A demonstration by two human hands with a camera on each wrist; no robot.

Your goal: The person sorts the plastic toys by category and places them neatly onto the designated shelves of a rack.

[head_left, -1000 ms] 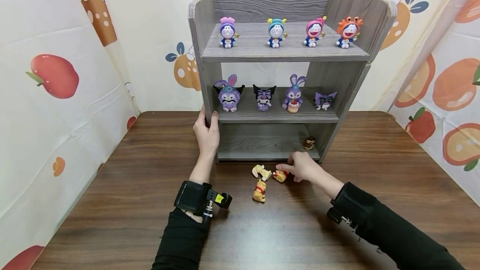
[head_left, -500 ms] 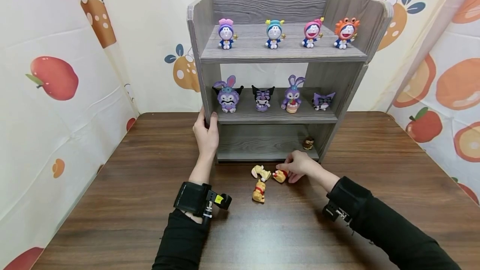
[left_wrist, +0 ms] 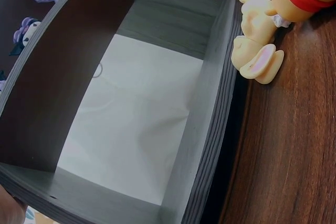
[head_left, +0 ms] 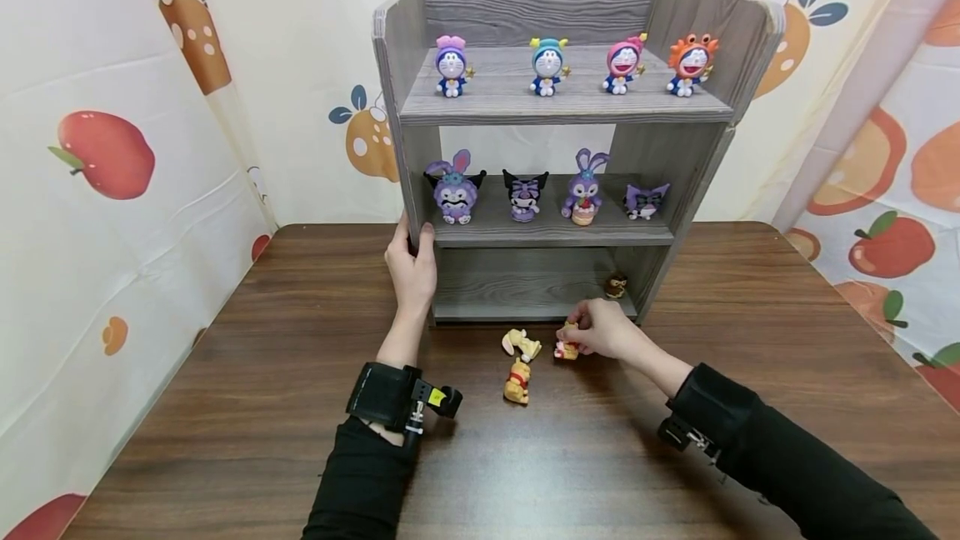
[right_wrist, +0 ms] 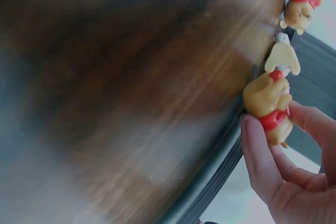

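My left hand (head_left: 412, 273) grips the left side panel of a grey wooden shelf (head_left: 555, 237), thumb on the inner side. Just before the bottom shelf, my right hand (head_left: 606, 330) pinches a yellow bear figurine (head_left: 566, 345) with red on it, close over the table. In the right wrist view the fingers and thumb hold this bear figurine (right_wrist: 268, 100) from both sides. Left of it lies a cream long-eared figurine (head_left: 521, 344), and nearer the front a second yellow bear figurine (head_left: 517, 382) with a red scarf lies on its side.
A small brown owl figurine (head_left: 616, 286) stands at the right of the bottom shelf. Several purple figurines, one a rabbit (head_left: 583, 190), fill the middle shelf. Blue figurines in coloured hats, one in an orange crab hat (head_left: 690, 65), line the top. Brown wooden table (head_left: 255, 407) lies below.
The right hand has lifted and turned the bear figurine from lying to more upright, shifting it slightly right, away from the cream figurine. The left hand stays on the side panel.
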